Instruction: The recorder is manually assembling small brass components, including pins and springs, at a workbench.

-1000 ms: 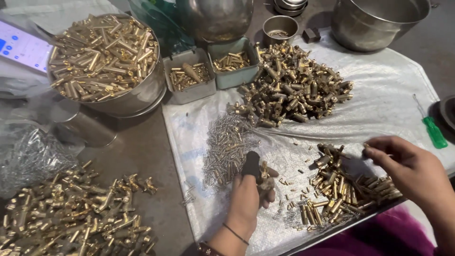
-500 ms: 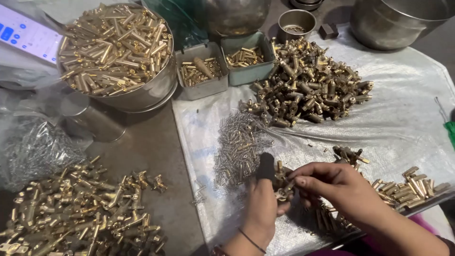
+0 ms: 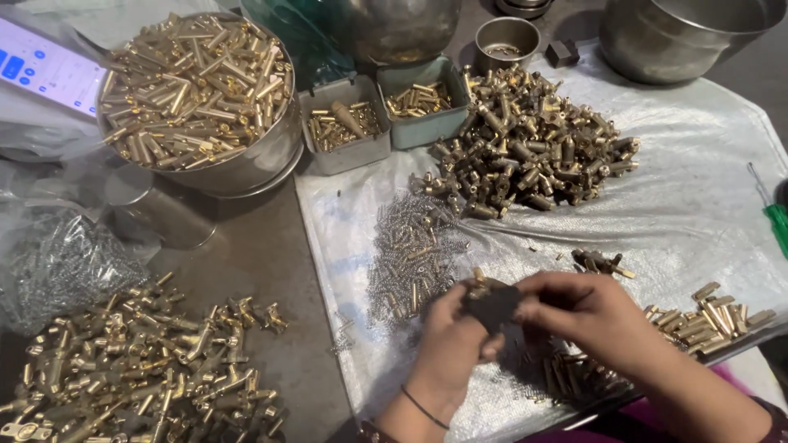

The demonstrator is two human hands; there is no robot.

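- Head view: the left hand (image 3: 447, 344) comes up from 6 o'clock, fingers curled tight around a dark block (image 3: 491, 305) with a small brass part (image 3: 478, 281) sitting at its top edge.
- The right hand (image 3: 595, 316) reaches in from 4 o'clock; its fingertips (image 3: 525, 308) are pinched together against the right side of the block, touching it. Whether they grip a piece of their own I cannot tell.
- Block and hands sit low on the white sheet (image 3: 698, 197), at about 6 o'clock of the table.
- Just at 10 o'clock of the hands lies a scatter of thin springs (image 3: 410, 254) on the sheet.
- At 12 o'clock, a heap of brass fittings (image 3: 529, 148).
- At 3 o'clock, a row of short brass pins (image 3: 710, 316); a few more pieces (image 3: 603, 262) lie just above the right hand.
- At 11 o'clock, a steel bowl (image 3: 246, 164) full of brass tubes, with two small trays (image 3: 382, 123) beside it.
- At 8 o'clock, off the sheet, another brass pile (image 3: 139, 369).
- At 3 o'clock edge, a green screwdriver (image 3: 776, 221).
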